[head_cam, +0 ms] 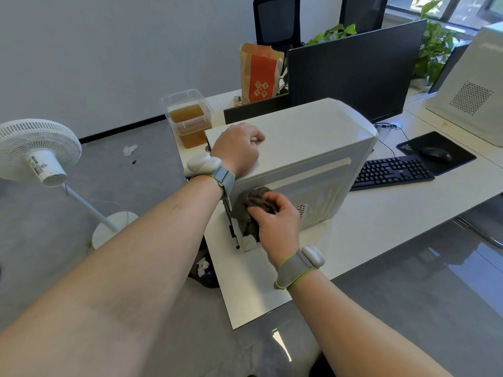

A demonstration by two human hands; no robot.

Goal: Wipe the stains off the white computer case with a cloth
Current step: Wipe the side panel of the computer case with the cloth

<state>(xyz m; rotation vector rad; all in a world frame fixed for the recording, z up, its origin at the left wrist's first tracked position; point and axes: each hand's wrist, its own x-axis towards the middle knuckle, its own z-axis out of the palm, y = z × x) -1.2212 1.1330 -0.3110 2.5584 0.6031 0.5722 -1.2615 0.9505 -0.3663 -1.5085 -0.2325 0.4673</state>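
My left hand presses flat on the case to steady it while my right hand grips the cloth against its side.

White computer case upright, grey cloth against side

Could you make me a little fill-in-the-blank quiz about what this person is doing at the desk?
1. The right hand presses a grey ____ against the side of the white computer case.
2. The left hand rests on the ____ of the case.
3. The clear tub behind the case holds a ____ liquid.
4. The mouse sits on a black ____.

Missing words: cloth; top; brown; mouse pad
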